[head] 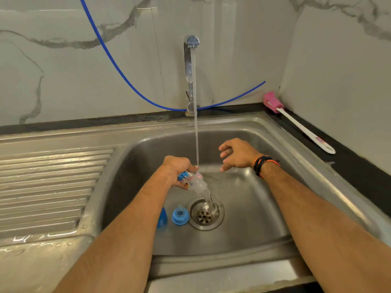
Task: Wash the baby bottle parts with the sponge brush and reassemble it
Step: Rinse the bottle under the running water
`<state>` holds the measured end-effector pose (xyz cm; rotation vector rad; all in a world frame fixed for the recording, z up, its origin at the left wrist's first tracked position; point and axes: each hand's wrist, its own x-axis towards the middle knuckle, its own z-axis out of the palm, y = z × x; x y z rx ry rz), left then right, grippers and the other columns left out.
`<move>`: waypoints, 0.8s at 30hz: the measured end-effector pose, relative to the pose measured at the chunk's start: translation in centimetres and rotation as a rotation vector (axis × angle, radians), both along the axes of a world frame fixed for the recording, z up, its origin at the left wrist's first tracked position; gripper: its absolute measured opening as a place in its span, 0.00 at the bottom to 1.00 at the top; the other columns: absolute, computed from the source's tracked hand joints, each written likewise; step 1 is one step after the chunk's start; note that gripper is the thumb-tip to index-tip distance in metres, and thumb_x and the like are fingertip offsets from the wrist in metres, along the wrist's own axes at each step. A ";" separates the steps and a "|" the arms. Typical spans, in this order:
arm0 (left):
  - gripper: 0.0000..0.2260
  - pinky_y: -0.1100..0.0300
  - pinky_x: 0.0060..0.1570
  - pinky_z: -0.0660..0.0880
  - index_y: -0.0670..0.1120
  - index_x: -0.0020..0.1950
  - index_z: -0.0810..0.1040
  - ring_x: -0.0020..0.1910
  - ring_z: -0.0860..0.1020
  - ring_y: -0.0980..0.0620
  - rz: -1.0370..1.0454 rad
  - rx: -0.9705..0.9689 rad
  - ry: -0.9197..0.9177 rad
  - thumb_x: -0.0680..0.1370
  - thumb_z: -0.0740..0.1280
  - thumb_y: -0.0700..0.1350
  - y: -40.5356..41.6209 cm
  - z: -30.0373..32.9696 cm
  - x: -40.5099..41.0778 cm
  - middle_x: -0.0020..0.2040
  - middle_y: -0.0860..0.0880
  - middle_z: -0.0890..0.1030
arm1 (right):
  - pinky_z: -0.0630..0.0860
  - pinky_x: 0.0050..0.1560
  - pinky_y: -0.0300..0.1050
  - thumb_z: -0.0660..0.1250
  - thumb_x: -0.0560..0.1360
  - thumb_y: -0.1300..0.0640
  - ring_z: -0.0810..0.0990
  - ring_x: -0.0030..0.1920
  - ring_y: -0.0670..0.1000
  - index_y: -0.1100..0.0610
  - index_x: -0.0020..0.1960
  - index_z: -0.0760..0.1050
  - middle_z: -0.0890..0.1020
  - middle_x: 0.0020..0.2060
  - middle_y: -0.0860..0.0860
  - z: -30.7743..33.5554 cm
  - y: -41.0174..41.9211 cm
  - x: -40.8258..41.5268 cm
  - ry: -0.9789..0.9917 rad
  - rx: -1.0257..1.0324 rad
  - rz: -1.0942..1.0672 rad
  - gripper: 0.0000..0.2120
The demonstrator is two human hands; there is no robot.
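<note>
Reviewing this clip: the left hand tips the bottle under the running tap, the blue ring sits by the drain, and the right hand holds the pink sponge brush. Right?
One point is wrong. The right hand holds nothing; the pink sponge brush lies on the dark counter behind the sink, as the head view shows. The left hand does tip the bottle under the tap, and the blue ring sits by the drain.

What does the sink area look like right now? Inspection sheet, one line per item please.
Surface: wet stainless steel sink, ribbed drainboard to its left.
Job's things: clear printed baby bottle tilted, pouring water toward the drain; blue screw collar and blue cap on the basin floor; pink sponge brush on the black counter.
Clutter: nothing seen.
Grippers: left hand grips the bottle; right hand empty, fingers spread.
Cables: thin blue hose behind the running chrome tap.
Surroundings: marble-pattern walls.
</note>
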<state>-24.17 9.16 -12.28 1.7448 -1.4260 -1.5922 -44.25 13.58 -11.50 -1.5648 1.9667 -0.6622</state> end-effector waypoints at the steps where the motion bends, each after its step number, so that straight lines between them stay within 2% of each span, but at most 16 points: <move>1: 0.14 0.44 0.40 0.82 0.38 0.53 0.79 0.46 0.82 0.41 -0.008 -0.027 -0.027 0.70 0.77 0.37 0.1 0.0 -0.1 0.49 0.38 0.81 | 0.76 0.53 0.42 0.83 0.60 0.62 0.81 0.53 0.51 0.58 0.65 0.75 0.82 0.53 0.51 0.0 0.0 0.1 -0.001 0.001 -0.001 0.35; 6: 0.21 0.49 0.37 0.83 0.39 0.52 0.79 0.44 0.83 0.43 -0.011 -0.153 -0.095 0.63 0.82 0.38 0.2 0.2 -0.9 0.47 0.40 0.82 | 0.75 0.54 0.41 0.83 0.62 0.60 0.80 0.54 0.50 0.59 0.67 0.74 0.83 0.54 0.52 0.3 0.0 0.4 0.004 0.006 0.019 0.36; 10: 0.29 0.47 0.46 0.83 0.45 0.58 0.75 0.53 0.80 0.44 -0.009 -0.257 -0.146 0.61 0.83 0.38 0.5 0.7 -1.5 0.53 0.45 0.79 | 0.75 0.56 0.42 0.82 0.63 0.59 0.81 0.54 0.50 0.59 0.66 0.74 0.83 0.54 0.52 0.3 -0.1 0.6 0.023 0.008 0.030 0.35; 13: 0.29 0.48 0.47 0.82 0.45 0.59 0.73 0.54 0.79 0.44 -0.021 -0.262 -0.179 0.63 0.82 0.40 0.7 0.6 -1.6 0.53 0.45 0.78 | 0.75 0.57 0.44 0.83 0.62 0.57 0.81 0.53 0.49 0.58 0.64 0.77 0.84 0.50 0.49 0.2 -0.1 0.9 0.034 0.068 0.077 0.32; 16: 0.20 0.48 0.43 0.83 0.41 0.56 0.74 0.48 0.80 0.45 0.045 -0.123 0.042 0.70 0.78 0.40 0.3 0.5 -1.6 0.53 0.42 0.79 | 0.77 0.51 0.42 0.83 0.62 0.51 0.81 0.53 0.47 0.55 0.62 0.78 0.83 0.49 0.46 0.3 -0.1 1.6 -0.017 0.156 0.151 0.32; 18: 0.10 0.47 0.42 0.82 0.40 0.54 0.75 0.50 0.81 0.43 0.117 0.038 0.286 0.77 0.71 0.42 0.4 1.0 -1.3 0.56 0.39 0.78 | 0.76 0.46 0.40 0.83 0.61 0.49 0.79 0.54 0.47 0.54 0.60 0.78 0.82 0.50 0.46 0.3 -0.1 2.1 -0.080 0.171 0.172 0.29; 21: 0.12 0.47 0.41 0.83 0.41 0.60 0.74 0.55 0.79 0.38 0.229 0.243 0.528 0.81 0.64 0.47 0.1 0.8 -0.9 0.59 0.36 0.76 | 0.79 0.50 0.45 0.83 0.60 0.49 0.81 0.54 0.50 0.54 0.56 0.79 0.83 0.51 0.49 0.2 -0.4 3.0 -0.163 0.054 0.152 0.27; 23: 0.15 0.46 0.38 0.83 0.39 0.64 0.72 0.56 0.78 0.34 0.292 0.372 0.653 0.82 0.61 0.47 0.1 0.8 -0.8 0.61 0.31 0.73 | 0.79 0.58 0.51 0.84 0.54 0.44 0.82 0.54 0.50 0.54 0.54 0.81 0.85 0.50 0.49 0.1 -0.8 3.8 -0.238 -0.064 0.091 0.32; 24: 0.16 0.46 0.33 0.83 0.37 0.65 0.71 0.55 0.78 0.32 0.306 0.429 0.709 0.83 0.59 0.46 0.2 0.9 -0.8 0.61 0.29 0.71 | 0.79 0.58 0.52 0.83 0.50 0.42 0.83 0.54 0.50 0.54 0.54 0.81 0.85 0.50 0.49 0.0 -1.1 4.2 -0.273 -0.112 0.052 0.35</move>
